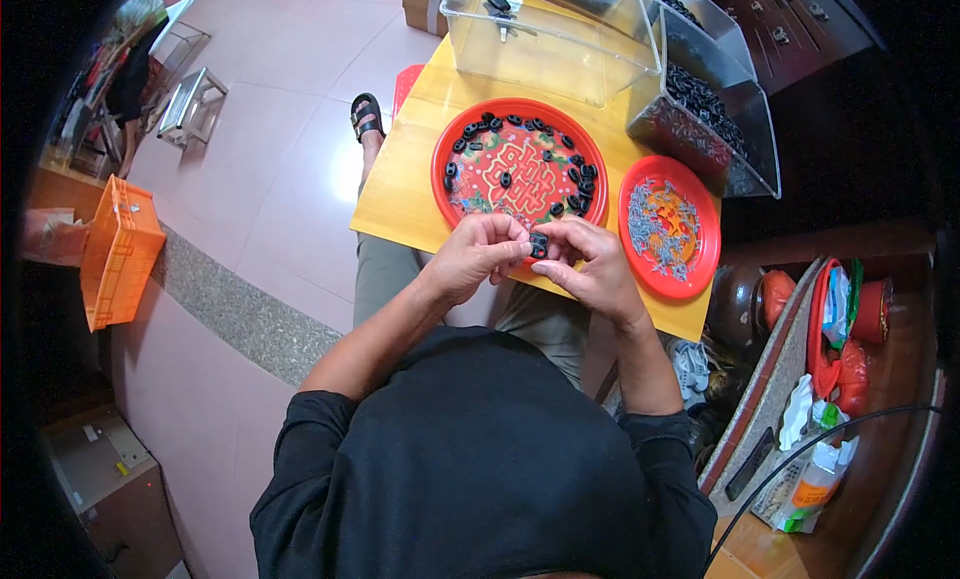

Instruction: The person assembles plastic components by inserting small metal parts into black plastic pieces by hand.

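Note:
Just over the near rim of a round red tray (440, 149), my two hands meet at a small black plastic piece (539, 245) with holes in it. My right hand (592, 264) grips it between thumb and fingers. Thumb and forefinger of my left hand (482, 251) are pinched against its left edge; whether they also hold a smaller part is hidden. Several similar black pieces (583, 184) lie around the patterned tray, with tiny metal bits at its left side. To the right, a smaller red tray (711, 229) holds many small silvery metal pieces (660, 224).
Both trays rest on a yellow table (400, 204). A clear plastic bin (550, 64) stands at its far edge, and another bin (765, 159) full of black parts at the far right. An orange crate (125, 254) is on the left. A shelf with bags (815, 479) borders my right.

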Motion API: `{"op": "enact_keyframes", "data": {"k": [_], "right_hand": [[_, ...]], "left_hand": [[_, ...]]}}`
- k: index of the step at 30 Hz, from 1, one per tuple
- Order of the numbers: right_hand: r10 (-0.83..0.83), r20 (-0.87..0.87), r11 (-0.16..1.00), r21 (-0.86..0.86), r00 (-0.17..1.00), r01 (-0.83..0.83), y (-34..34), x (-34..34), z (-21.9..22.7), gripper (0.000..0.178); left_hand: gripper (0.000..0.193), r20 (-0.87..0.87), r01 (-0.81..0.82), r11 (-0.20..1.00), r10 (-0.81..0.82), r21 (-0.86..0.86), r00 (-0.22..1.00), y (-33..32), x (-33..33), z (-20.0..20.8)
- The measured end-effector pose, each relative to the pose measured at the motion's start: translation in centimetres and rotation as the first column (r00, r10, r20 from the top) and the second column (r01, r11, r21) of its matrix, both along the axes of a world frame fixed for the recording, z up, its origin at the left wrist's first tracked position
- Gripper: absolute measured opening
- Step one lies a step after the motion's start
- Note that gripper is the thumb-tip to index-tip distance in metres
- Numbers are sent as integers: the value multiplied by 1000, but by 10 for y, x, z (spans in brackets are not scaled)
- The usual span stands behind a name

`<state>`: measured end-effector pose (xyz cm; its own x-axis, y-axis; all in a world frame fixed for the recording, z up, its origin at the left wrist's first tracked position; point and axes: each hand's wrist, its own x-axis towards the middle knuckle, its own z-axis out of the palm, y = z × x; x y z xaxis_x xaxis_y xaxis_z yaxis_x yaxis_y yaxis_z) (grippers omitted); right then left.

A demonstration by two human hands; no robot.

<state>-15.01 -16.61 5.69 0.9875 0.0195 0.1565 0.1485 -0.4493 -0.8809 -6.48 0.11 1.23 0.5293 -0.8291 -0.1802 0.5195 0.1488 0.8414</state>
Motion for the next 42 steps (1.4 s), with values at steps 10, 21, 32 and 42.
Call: {"op": "enact_keyframes", "data": {"k": [10, 21, 32, 42], "right_hand": [[-50, -320, 919, 357, 946, 169, 1, 5, -11, 12], [-104, -323, 832, 490, 941, 260, 0, 8, -9, 7], [70, -320, 593, 775, 945, 219, -16, 6, -16, 12], [-79, -315, 569, 764, 946, 303, -12, 7, -6, 10]], "left_hand": [[12, 47, 59, 998, -60, 21, 997, 0, 1, -4], [12, 65, 67, 995, -72, 71, 995, 2, 3, -3], [13, 32, 107, 994, -107, 12, 994, 2, 3, -8], [13, 23, 122, 992, -123, 36, 992, 6, 4, -5]]}}
